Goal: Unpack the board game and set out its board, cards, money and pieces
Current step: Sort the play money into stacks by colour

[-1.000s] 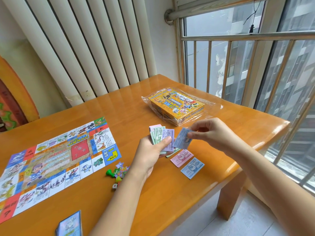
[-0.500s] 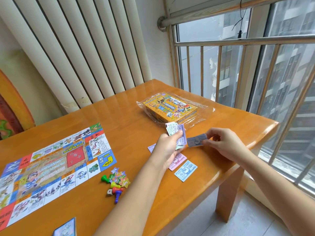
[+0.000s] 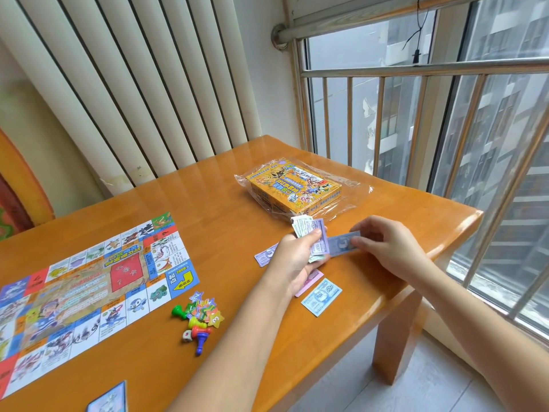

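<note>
the fan of notes (image 3: 309, 230) sits in the left hand (image 3: 294, 263), thumb curled over the top note and fingers wrapped beneath, the forearm reaching in from 7 o'clock. at its 3 o'clock a blue note (image 3: 341, 246) is pinched at its right end by the right hand (image 3: 386, 245), whose forearm comes in from 4 o'clock; the note's left end meets the fan.

flat on the table (image 3: 225, 221) lie a purple note (image 3: 264, 257) at the left hand's 9 o'clock, a pink note (image 3: 310, 279) partly under it at 6, and a light blue note (image 3: 321, 296) at 5. the game box (image 3: 292, 188), in clear wrap, lies at 12; the board (image 3: 89, 289) at 9; the pawns, star tokens and die (image 3: 199, 316) at 7.
</note>
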Demonstrator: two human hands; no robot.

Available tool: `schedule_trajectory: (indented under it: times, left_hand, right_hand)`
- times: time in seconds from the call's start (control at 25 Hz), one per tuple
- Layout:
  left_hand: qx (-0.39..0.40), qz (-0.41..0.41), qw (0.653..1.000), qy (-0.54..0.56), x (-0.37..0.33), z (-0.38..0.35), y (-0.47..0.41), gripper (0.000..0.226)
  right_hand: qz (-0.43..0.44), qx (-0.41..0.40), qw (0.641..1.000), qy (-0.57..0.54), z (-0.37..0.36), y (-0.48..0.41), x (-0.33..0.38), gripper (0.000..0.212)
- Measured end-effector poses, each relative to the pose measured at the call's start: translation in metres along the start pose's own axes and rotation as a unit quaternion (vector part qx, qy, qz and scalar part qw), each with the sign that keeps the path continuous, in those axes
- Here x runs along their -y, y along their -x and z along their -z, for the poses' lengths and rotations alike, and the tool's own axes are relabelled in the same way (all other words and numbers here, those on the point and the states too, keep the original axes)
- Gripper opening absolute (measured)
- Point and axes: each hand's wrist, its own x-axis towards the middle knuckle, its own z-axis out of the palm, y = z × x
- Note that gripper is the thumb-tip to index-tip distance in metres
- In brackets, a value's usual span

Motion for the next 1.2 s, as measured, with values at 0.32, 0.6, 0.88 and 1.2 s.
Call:
schedule_trajectory:
  times: [0.32,0.6,0.88,1.2]
  left_hand:
    - [0.034,-0.035,0.985,-0.164,-0.021,0.055,0.029,0.013]
    - [0.07,0.098,0.976,-0.181,-0.002,0.081,0.062,0.021]
    - [0.086,0.112,0.979,-0.148,-0.001,0.083,0.063,0.028]
    - [0.094,0.115,0.978,-0.146,0.0,0.087,0.06,0.034]
  right_hand:
    - [-0.08,0.227,0.961,-0.133,0.01,-0.001,0.034,0.008]
    - [-0.055,0.306,0.949,-0.055,-0.013,0.013,0.04,0.009]
    - [-0.004,0.292,0.954,0.061,-0.015,0.017,0.04,0.013]
    - [0.138,0.383,0.876,0.257,-0.002,0.02,0.064,0.044]
